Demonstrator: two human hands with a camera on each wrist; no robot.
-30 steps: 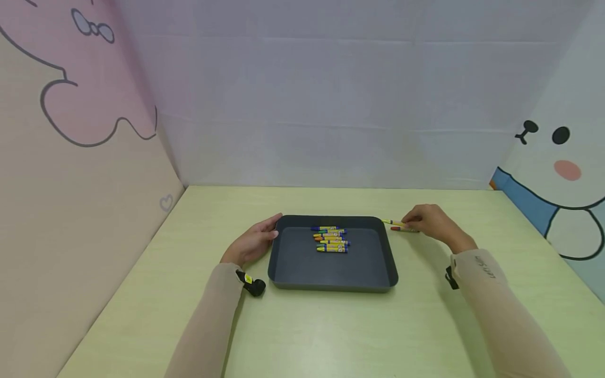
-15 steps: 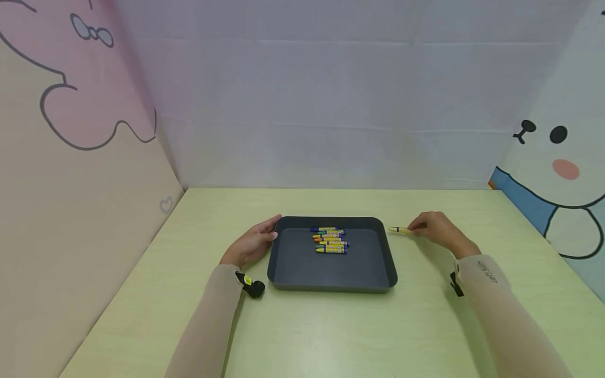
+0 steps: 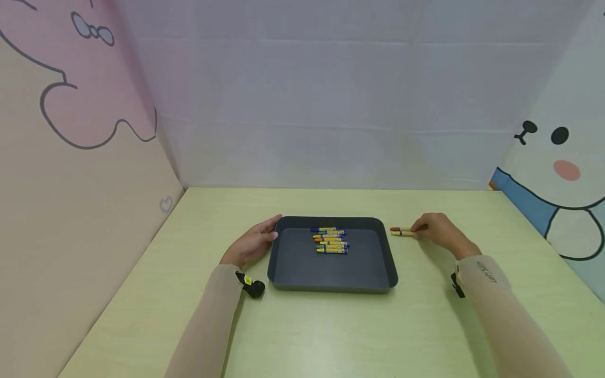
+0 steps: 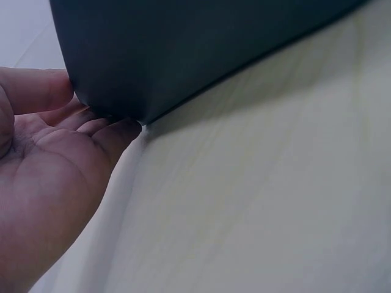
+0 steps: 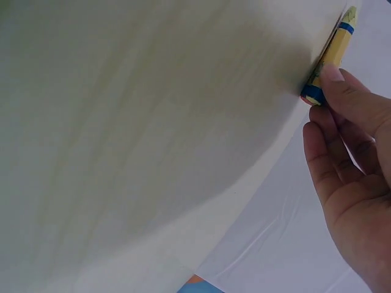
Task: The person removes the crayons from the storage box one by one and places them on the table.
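Note:
A dark grey tray (image 3: pixel 333 273) lies on the table with several paper-wrapped crayons (image 3: pixel 331 240) in a loose row inside. My left hand (image 3: pixel 252 242) grips the tray's far left corner, thumb at the rim and fingers along the outer wall in the left wrist view. Off the tray's right side, my right hand (image 3: pixel 439 233) pinches a yellow crayon (image 5: pixel 336 55) between thumb and fingers by its blunt end. Close beside it lies a red crayon (image 3: pixel 396 229), mostly hidden behind the yellow one in the right wrist view.
The pale wood table (image 3: pixel 312 331) extends around the tray. A whitish sheet (image 3: pixel 302 105) stands along its back edge. Printed panels with cartoon figures rise at the left (image 3: pixel 85 210) and right (image 3: pixel 567 210).
My right hand has brought the yellow crayon down and nearer to me, from behind the red crayon to its near side. The left hand and tray stay in place.

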